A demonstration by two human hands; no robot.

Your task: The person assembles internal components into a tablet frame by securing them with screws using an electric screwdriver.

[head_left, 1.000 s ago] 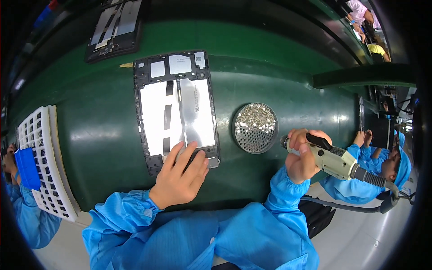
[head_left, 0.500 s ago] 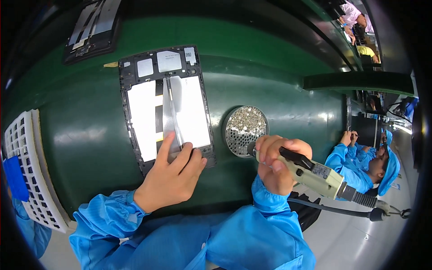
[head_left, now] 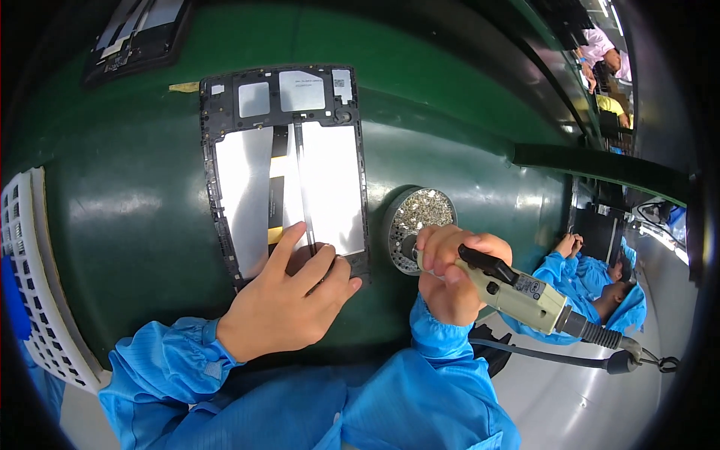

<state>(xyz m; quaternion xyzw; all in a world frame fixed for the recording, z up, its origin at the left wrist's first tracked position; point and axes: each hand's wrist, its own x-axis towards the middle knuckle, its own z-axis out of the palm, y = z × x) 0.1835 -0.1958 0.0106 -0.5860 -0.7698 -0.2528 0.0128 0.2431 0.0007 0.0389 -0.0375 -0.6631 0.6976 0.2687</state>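
Note:
An opened tablet [head_left: 332, 180], with a black frame, white battery panels and a thin strip down its middle, lies on the green bench. My left hand [head_left: 289, 311] rests across its lower end, fingers stretched out and grasping nothing. In my right hand [head_left: 461, 277] is a pale electric screwdriver [head_left: 529, 296] with a black lever; my fingers are wrapped around its front part. The screwdriver's nose points over a round metal dish [head_left: 389, 238] that holds many small silvery screws [head_left: 421, 210]. Its bit cannot be made out.
Another opened tablet [head_left: 135, 37] lies at the far left. A white slotted tray [head_left: 56, 300] stands at the left edge. A dark green rail [head_left: 600, 165] crosses the right side. From the screwdriver a cable [head_left: 540, 356] runs behind. A co-worker's hands [head_left: 570, 245] are beyond.
The screwdriver's nose has shifted left, further over the screw dish. My left hand stays on the tablet's lower end. The whole view has turned slightly.

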